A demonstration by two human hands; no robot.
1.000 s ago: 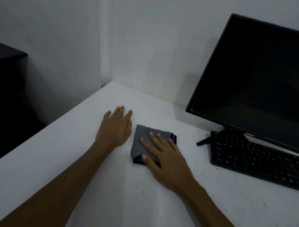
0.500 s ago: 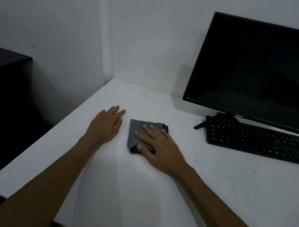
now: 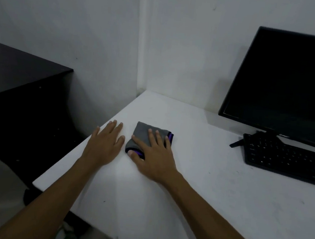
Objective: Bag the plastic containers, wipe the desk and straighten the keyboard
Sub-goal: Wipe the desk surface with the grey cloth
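A folded grey cloth (image 3: pixel 142 132) with a purple edge lies on the white desk (image 3: pixel 212 199) near its left side. My right hand (image 3: pixel 153 154) presses flat on the cloth, fingers straight, thumb at its near corner. My left hand (image 3: pixel 105 143) rests flat on the bare desk just left of the cloth, close to the desk's left edge. A black keyboard (image 3: pixel 289 161) sits at the right, angled, under the monitor. No plastic containers are in view.
A black monitor (image 3: pixel 283 87) stands at the back right on its stand. White walls meet in a corner behind the desk. A dark cabinet (image 3: pixel 20 82) stands left of the desk, with floor below the desk's left edge.
Both hands and the cloth have slid toward the desk's left edge, away from the keyboard. The view has swung left and pulled back.
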